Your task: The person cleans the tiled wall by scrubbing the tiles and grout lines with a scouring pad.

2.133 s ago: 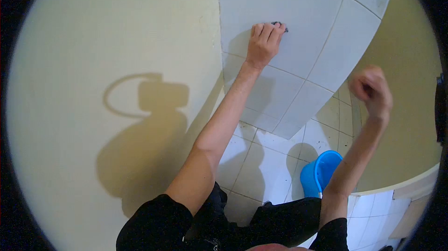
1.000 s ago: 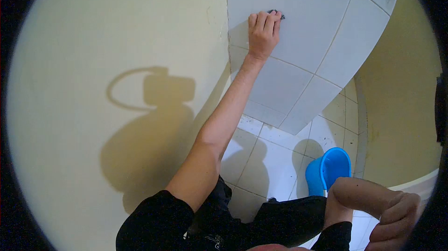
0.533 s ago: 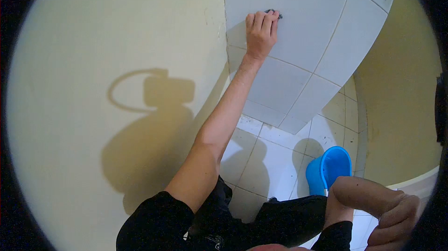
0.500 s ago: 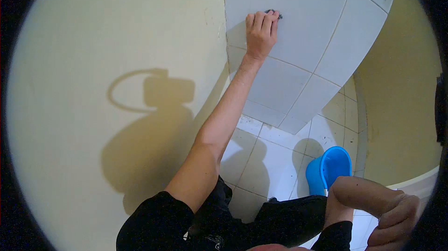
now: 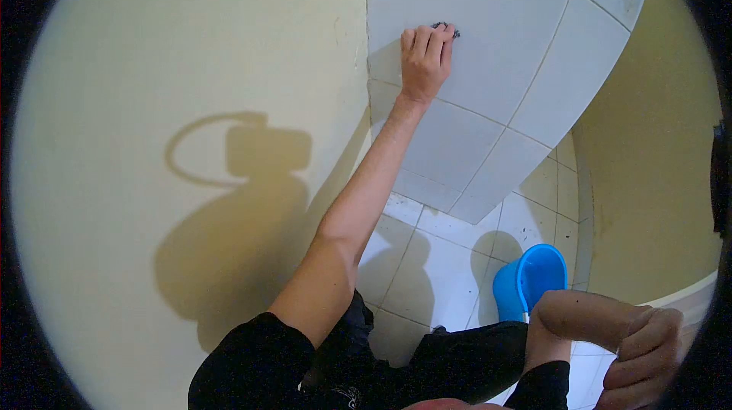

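Observation:
My left hand (image 5: 425, 63) is stretched out and pressed to the pale tiled wall (image 5: 488, 36). Its fingers are closed over a dark, fuzzy scouring pad (image 5: 457, 33), which looks like steel wool. Only the pad's edge shows beyond the fingertips, against the tile. At the lower right, my right hand (image 5: 648, 356) is raised with its fingers curled in. The inside of that hand is hidden, so I cannot make out whether it holds anything. Nearest to it is a blue bucket (image 5: 506, 289) on the floor.
A plain cream wall (image 5: 99, 143) on the left carries my shadow. White floor tiles (image 5: 450, 265) lie below, with dark specks near the bucket. At the right are a curved-looking yellowish wall (image 5: 640, 181) and a pale rim (image 5: 690, 295). My legs (image 5: 465, 353) are beneath me.
The view has shifted slightly, so the wall tiles sit a little lower. My left hand stays on nearly the same spot with the scouring pad. My right hand keeps its curled shape.

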Motion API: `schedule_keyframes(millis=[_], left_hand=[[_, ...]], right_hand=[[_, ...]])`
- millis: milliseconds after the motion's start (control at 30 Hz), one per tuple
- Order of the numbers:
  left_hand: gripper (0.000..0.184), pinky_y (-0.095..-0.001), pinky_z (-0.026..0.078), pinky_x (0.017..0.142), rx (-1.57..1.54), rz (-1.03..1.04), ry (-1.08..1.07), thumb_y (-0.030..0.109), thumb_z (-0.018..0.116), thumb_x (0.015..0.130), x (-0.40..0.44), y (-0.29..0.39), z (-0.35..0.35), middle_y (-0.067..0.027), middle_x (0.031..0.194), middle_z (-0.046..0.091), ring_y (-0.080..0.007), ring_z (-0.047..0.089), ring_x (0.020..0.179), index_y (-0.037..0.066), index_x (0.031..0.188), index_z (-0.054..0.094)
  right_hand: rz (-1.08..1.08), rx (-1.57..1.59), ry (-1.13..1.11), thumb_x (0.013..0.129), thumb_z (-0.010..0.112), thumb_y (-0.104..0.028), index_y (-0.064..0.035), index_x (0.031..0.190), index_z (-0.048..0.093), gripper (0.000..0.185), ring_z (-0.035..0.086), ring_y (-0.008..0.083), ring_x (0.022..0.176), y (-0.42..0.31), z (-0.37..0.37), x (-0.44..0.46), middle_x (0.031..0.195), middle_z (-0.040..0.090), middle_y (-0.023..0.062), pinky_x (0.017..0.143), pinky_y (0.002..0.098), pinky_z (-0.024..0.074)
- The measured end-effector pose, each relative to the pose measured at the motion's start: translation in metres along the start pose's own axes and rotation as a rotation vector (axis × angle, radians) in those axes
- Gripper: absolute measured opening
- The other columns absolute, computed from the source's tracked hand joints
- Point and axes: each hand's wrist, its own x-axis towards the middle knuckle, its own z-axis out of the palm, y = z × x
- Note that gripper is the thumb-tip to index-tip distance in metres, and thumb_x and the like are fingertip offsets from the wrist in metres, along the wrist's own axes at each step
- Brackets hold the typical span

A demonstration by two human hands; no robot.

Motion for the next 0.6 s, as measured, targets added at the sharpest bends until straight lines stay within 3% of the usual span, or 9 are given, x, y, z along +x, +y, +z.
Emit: schedule_keyframes(millis=[100,200,300,500,600], left_hand=[[0.016,-0.0351,0.040,0.070,0.003,-0.005,0.014,0.006,0.074,0.084,-0.001,0.001,0.001,-0.0021,0.085,0.059,-0.0219,0.048,0.075,0.011,0.087,0.059],[0.024,-0.0369,0.039,0.073,-0.021,-0.018,-0.018,0.001,0.075,0.079,-0.003,0.000,0.001,-0.0036,0.089,0.062,-0.0229,0.054,0.082,0.010,0.098,0.064],[0.016,-0.0356,0.040,0.069,-0.012,-0.005,0.018,0.005,0.074,0.084,-0.002,0.000,0.003,-0.0021,0.082,0.057,-0.0214,0.048,0.074,0.011,0.086,0.059],[0.015,-0.0362,0.041,0.068,-0.033,0.055,0.024,0.004,0.074,0.083,-0.007,0.010,0.008,-0.0019,0.082,0.055,-0.0211,0.049,0.076,0.011,0.086,0.060],[0.015,-0.0356,0.042,0.069,-0.042,0.150,-0.014,0.004,0.074,0.083,-0.012,0.019,0.012,-0.0015,0.082,0.055,-0.0211,0.050,0.077,0.011,0.088,0.062]], right_hand=[[0.058,0.023,-0.041,0.106,0.028,-0.050,-0.0100,0.054,0.043,0.068,0.034,0.0094,0.038,-0.002,-0.002,0.001,0.048,0.037,-0.0013,0.037,0.0247,0.0203],[0.046,0.022,-0.026,0.106,0.028,-0.050,-0.0100,0.054,0.043,0.068,0.034,0.0095,0.039,0.000,-0.001,-0.001,0.048,0.037,-0.0012,0.037,0.0247,0.0202],[0.034,0.017,-0.013,0.106,0.029,-0.051,-0.0100,0.054,0.043,0.068,0.034,0.0095,0.039,0.002,0.000,-0.002,0.048,0.037,-0.0012,0.037,0.0247,0.0202],[0.030,0.030,-0.016,0.106,0.029,-0.051,-0.0103,0.053,0.043,0.068,0.034,0.0093,0.038,0.005,0.000,-0.001,0.048,0.037,-0.0014,0.037,0.0244,0.0201],[0.016,0.049,-0.065,0.082,0.045,-0.049,-0.0107,0.053,0.041,0.048,0.033,0.0083,0.039,0.007,-0.001,0.004,0.048,0.035,-0.0036,0.038,0.0247,0.0171]])
